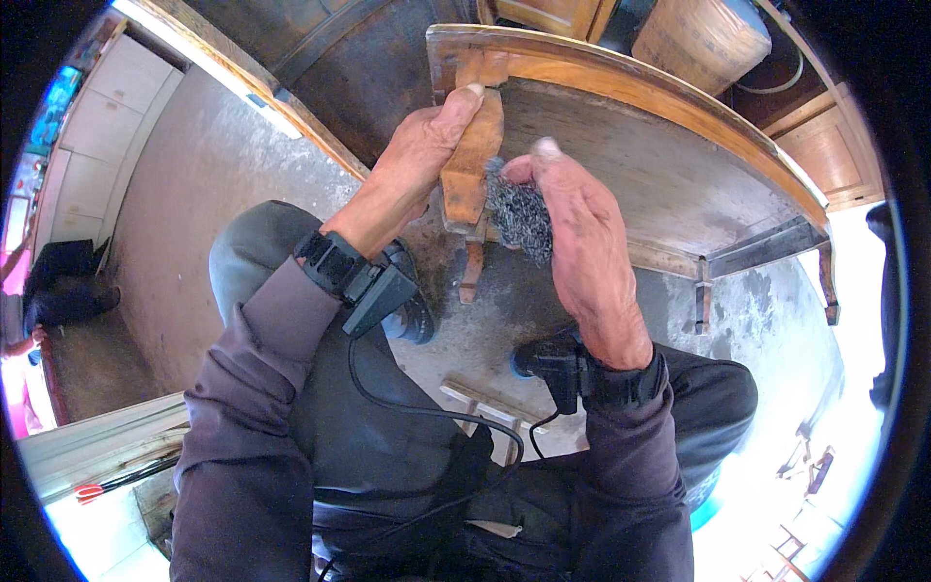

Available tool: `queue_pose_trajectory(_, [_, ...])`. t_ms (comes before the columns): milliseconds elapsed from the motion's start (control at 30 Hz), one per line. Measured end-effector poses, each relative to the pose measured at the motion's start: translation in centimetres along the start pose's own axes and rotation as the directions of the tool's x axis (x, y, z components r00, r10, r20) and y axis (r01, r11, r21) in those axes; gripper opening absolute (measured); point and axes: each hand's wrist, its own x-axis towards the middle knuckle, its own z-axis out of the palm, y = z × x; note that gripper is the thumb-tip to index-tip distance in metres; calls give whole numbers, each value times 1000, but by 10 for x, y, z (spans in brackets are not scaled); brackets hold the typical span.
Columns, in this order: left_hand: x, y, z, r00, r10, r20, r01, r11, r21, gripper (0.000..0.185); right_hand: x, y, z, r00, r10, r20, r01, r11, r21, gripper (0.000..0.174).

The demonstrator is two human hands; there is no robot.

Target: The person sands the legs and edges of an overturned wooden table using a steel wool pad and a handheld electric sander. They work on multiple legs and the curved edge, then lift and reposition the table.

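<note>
A wooden table (604, 149) lies tipped before me, its bare underside facing my hands. My left hand (425, 145) grips one of its short curved legs (474, 138), thumb on top near the joint with the apron and the fingers hidden behind. In my right hand (585, 240) is a wad of grey steel wool (520, 214), held against or just beside the right face of that leg; I cannot tell if they touch. The other legs, one of them a far right leg (828, 284), point down toward the floor.
Behind the table stand wooden furniture panels (342, 80) and a wrapped cylindrical bundle (702, 44). A small wooden frame (487, 407) lies on the concrete floor between my feet. Black cables (436, 412) run from the devices on my wrists across my lap. White cabinets (102, 138) stand far left.
</note>
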Motion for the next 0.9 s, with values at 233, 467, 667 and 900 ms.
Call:
queue_pose_trajectory(233, [0,1,-3,1000,9,15,-9,1000,-12,70,-13,-4,1,918,-381,108,386,801,-457,20])
queue_pose_trajectory(467, [-2,1,-1,1000,-6,15,7,999,-37,59,-11,-11,-1,887,-456,69,443,800,-405,14])
queue_pose_trajectory(667, [-2,4,0,1000,-4,11,5,998,-59,67,-2,-11,-1,756,-579,307,647,588,-485,10])
queue_pose_trajectory(900, [-7,5,2,998,55,-5,-56,997,-48,61,-2,-11,4,660,-661,358,735,469,-489,10])
